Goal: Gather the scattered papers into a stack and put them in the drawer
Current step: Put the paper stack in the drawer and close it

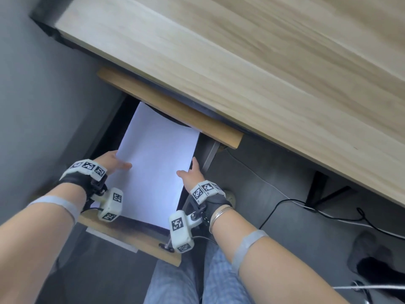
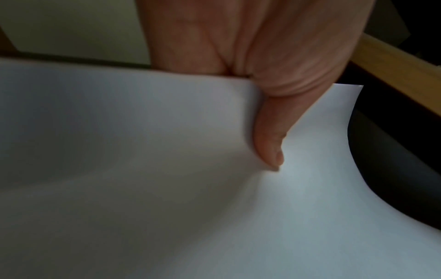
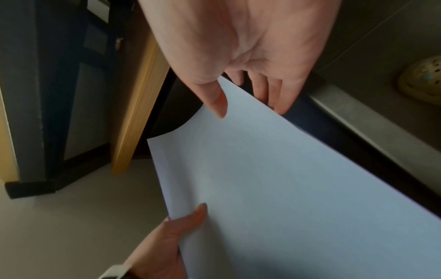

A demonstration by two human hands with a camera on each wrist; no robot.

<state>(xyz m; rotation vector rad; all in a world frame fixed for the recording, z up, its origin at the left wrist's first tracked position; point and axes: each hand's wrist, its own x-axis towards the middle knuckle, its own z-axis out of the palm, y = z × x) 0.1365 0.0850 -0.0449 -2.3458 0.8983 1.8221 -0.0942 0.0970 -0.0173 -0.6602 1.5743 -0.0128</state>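
Both hands are pinching the paper stack (image 1: 153, 163) over the open drawer (image 1: 135, 235): left hand (image 1: 111, 163) on its left edge, right hand (image 1: 192, 174) on its right. It's looking light and floppy, already sagging, so edge grips seem best.

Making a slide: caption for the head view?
Left hand and right hand lower white paper stack into open wooden drawer.

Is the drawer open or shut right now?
Open. The drawer is pulled out from under the desk, and both hands hold the papers over its dark inside.
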